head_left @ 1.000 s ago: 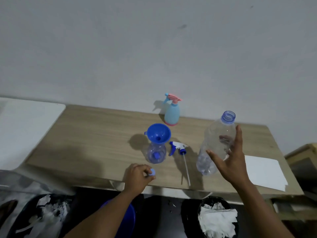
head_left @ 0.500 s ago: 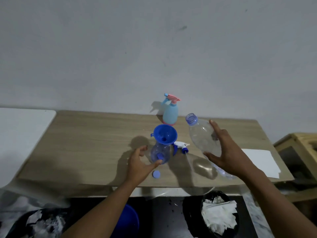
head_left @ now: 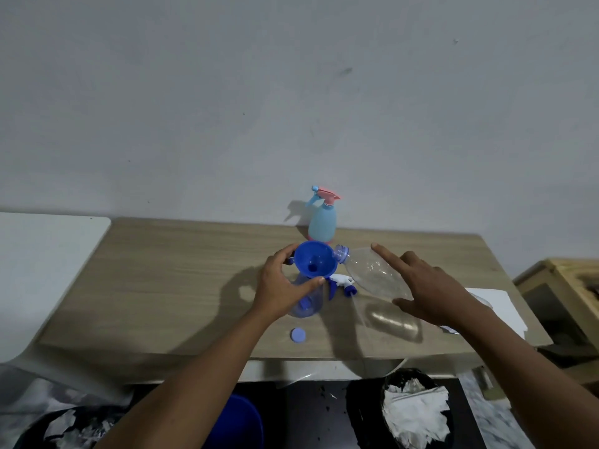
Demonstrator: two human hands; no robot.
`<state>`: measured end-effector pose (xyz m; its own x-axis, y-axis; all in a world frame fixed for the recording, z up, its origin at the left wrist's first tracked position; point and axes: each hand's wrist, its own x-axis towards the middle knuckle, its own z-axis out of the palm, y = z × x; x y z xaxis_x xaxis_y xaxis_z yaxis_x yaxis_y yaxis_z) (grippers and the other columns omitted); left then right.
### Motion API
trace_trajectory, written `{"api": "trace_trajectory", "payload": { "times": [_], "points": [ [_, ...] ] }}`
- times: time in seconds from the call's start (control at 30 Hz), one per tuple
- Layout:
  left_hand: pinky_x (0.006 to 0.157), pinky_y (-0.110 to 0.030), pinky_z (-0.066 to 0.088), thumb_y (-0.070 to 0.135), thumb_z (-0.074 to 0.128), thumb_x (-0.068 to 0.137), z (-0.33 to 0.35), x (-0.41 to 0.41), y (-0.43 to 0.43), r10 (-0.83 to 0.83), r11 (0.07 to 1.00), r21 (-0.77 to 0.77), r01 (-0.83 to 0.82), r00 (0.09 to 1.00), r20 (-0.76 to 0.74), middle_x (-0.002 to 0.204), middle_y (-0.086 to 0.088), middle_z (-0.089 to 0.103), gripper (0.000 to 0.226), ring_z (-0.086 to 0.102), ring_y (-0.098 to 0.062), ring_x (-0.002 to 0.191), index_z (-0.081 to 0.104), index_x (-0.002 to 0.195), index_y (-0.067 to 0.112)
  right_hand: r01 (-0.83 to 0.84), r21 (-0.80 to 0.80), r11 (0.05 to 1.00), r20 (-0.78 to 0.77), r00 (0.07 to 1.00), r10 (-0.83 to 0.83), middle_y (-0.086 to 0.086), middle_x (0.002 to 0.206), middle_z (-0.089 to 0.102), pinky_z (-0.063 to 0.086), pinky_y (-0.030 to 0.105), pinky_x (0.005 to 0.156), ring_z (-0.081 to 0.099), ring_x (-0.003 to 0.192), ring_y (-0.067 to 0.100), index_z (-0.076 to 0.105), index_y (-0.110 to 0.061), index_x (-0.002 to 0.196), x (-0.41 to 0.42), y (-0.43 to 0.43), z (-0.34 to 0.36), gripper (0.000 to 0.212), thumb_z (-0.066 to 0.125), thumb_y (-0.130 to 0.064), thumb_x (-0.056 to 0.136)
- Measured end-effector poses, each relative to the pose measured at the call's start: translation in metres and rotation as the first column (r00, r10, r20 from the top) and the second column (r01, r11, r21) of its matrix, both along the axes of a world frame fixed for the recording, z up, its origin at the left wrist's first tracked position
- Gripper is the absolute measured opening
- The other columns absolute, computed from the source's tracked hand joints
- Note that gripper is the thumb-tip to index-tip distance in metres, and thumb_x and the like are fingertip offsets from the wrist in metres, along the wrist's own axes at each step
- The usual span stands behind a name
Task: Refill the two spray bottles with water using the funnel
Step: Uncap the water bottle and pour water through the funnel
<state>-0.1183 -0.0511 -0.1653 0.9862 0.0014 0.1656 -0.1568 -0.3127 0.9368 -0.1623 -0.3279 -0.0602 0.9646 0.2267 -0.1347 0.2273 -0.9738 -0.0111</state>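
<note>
Two hands at the first refill, one bottle untouched.
Left hand (head_left: pixel 281 288) clasps the clear spray bottle (head_left: pixel 306 305) beneath the funnel (head_left: pixel 314 261) on the bench (head_left: pixel 181 270); right hand (head_left: pixel 431 291) grasps the tilted water bottle (head_left: pixel 372 273), mouth at the funnel rim. Pouring seems barely begun; the blue-pink sprayer (head_left: pixel 322 222) waits behind, capped.

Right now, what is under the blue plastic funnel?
The blue plastic funnel sits in a clear round spray bottle, steadied by the left hand, which covers the bottle's neck.
</note>
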Motion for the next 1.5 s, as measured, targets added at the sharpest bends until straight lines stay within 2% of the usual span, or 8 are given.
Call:
{"api": "trace_trajectory", "payload": {
  "times": [0.1, 0.23, 0.33, 0.57, 0.67, 0.83, 1.27, 1.5],
  "points": [
    [0.086, -0.015, 0.047, 0.035, 0.096, 0.059, 0.003, 0.002, 0.002, -0.002, 1.0, 0.026, 0.002, 1.0, 0.005, 0.113, 0.015, 0.063, 0.074, 0.059, -0.003, 0.104, 0.055, 0.119, 0.042, -0.007, -0.037, 0.999, 0.009, 1.0, 0.007, -0.002, 0.116, 0.045, 0.043, 0.029, 0.078, 0.043, 0.078, 0.014, -0.028, -0.055, 0.144, 0.005, 0.001, 0.003, 0.115, 0.07, -0.036, 0.087],
    [0.089, -0.024, 0.051, 0.037, 0.096, 0.058, 0.008, 0.002, 0.004, 0.004, 0.998, 0.062, -0.005, 1.0, 0.023, 0.107, 0.021, 0.061, 0.073, 0.06, -0.005, 0.102, 0.06, 0.121, 0.037, -0.041, -0.101, 0.994, 0.039, 0.998, 0.046, 0.0, 0.12, 0.045, 0.048, 0.036, 0.089, 0.051, 0.094, 0.019, -0.031, -0.057, 0.141, 0.012, 0.003, 0.007, 0.118, 0.07, -0.03, 0.087],
    [0.091, -0.03, 0.053, 0.042, 0.096, 0.056, 0.01, 0.002, 0.004, 0.014, 0.997, 0.081, -0.016, 1.0, 0.022, 0.108, 0.016, 0.064, 0.074, 0.06, -0.006, 0.101, 0.064, 0.123, 0.033, -0.058, -0.145, 0.988, 0.055, 0.996, 0.067, 0.002, 0.124, 0.046, 0.046, 0.036, 0.092, 0.054, 0.103, 0.02, -0.031, -0.056, 0.141, 0.015, 0.004, 0.011, 0.116, 0.068, -0.03, 0.088],
    [0.091, -0.031, 0.054, 0.042, 0.095, 0.057, 0.014, 0.001, 0.003, 0.021, 0.994, 0.104, -0.023, 0.999, 0.026, 0.104, 0.017, 0.063, 0.075, 0.06, -0.008, 0.1, 0.065, 0.124, 0.028, -0.08, -0.193, 0.978, 0.063, 0.994, 0.094, 0.004, 0.129, 0.046, 0.046, 0.04, 0.096, 0.054, 0.109, 0.021, -0.029, -0.056, 0.143, 0.019, 0.007, 0.017, 0.114, 0.068, -0.027, 0.089],
    [0.09, -0.03, 0.053, 0.041, 0.096, 0.057, 0.014, 0.0, 0.004, 0.022, 0.994, 0.106, -0.025, 0.999, 0.033, 0.1, 0.024, 0.06, 0.074, 0.06, -0.008, 0.098, 0.066, 0.123, 0.027, -0.095, -0.223, 0.97, 0.091, 0.989, 0.118, 0.005, 0.127, 0.048, 0.047, 0.041, 0.093, 0.055, 0.106, 0.022, -0.028, -0.055, 0.143, 0.021, 0.009, 0.017, 0.113, 0.066, -0.024, 0.09],
    [0.091, -0.029, 0.054, 0.047, 0.094, 0.055, 0.012, 0.001, 0.004, 0.024, 0.994, 0.109, -0.027, 0.999, 0.022, 0.109, 0.01, 0.065, 0.076, 0.059, -0.003, 0.099, 0.065, 0.124, 0.031, -0.097, -0.255, 0.962, 0.116, 0.985, 0.13, 0.004, 0.124, 0.047, 0.049, 0.041, 0.089, 0.055, 0.104, 0.022, -0.026, -0.055, 0.144, 0.023, 0.008, 0.018, 0.113, 0.066, -0.02, 0.088],
    [0.091, -0.029, 0.054, 0.046, 0.095, 0.056, 0.013, -0.001, 0.004, 0.026, 0.991, 0.129, -0.029, 0.999, 0.024, 0.107, 0.013, 0.063, 0.077, 0.059, -0.005, 0.1, 0.065, 0.125, 0.031, -0.118, -0.338, 0.934, 0.135, 0.976, 0.172, 0.007, 0.128, 0.047, 0.048, 0.045, 0.093, 0.054, 0.111, 0.024, -0.021, -0.054, 0.147, 0.025, 0.011, 0.023, 0.108, 0.064, -0.018, 0.09],
    [0.089, -0.025, 0.053, 0.048, 0.094, 0.054, 0.014, -0.001, 0.004, 0.023, 0.991, 0.128, -0.027, 0.999, 0.031, 0.107, 0.011, 0.066, 0.078, 0.058, 0.003, 0.097, 0.066, 0.124, 0.03, -0.114, -0.391, 0.913, 0.157, 0.97, 0.188, 0.006, 0.121, 0.047, 0.048, 0.045, 0.089, 0.054, 0.101, 0.024, -0.021, -0.054, 0.147, 0.026, 0.01, 0.026, 0.11, 0.061, -0.012, 0.087]
  ]
}}
